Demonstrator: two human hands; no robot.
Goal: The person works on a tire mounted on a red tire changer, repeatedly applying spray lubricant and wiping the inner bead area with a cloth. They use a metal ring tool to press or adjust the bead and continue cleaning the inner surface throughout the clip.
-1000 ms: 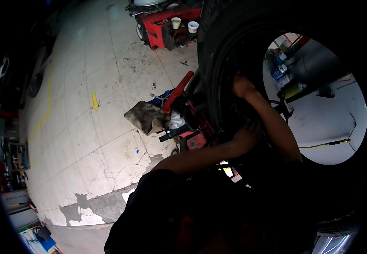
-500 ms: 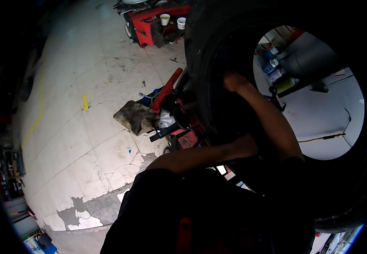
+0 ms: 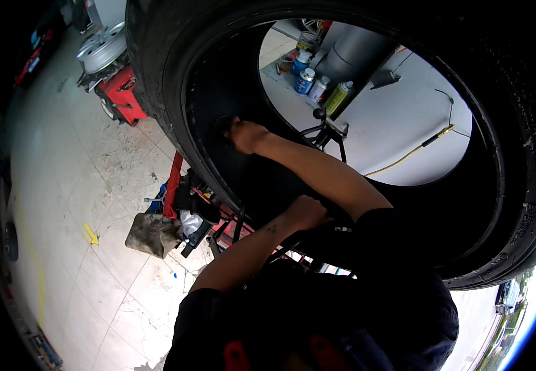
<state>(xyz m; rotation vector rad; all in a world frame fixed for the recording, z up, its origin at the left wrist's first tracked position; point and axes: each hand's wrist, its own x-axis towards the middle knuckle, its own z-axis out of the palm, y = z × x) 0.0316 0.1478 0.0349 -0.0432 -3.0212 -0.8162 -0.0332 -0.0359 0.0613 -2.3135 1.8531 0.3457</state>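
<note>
A large black tire (image 3: pixel 175 117) stands upright in front of me, its wide opening facing me. My right hand (image 3: pixel 247 135) reaches through the opening to the inner wall on the left side. Its fingers are closed around a small, dark, round-looking piece (image 3: pixel 223 125) against the rubber; its kind is too dark to make out. My left hand (image 3: pixel 308 214) is closed at the tire's near lower edge, its fingertips hidden in shadow. Seen through the opening, a black metal stand with a round knob (image 3: pixel 319 114) is beyond my right forearm.
Beyond the tire are several cans and bottles (image 3: pixel 305 81), a grey cylinder (image 3: pixel 355 55) and a yellow hose (image 3: pixel 404 158) with a brass end. At left, a red machine (image 3: pixel 122 96) carries a silver wheel rim (image 3: pixel 103 51). A dirty cloth-like piece (image 3: pixel 153 235) hangs beside a red lever (image 3: pixel 173 184).
My view has swung to the right and the picture is brighter, so the tire fills more of it. My right hand stays at the inner wall and my left at the lower edge.
</note>
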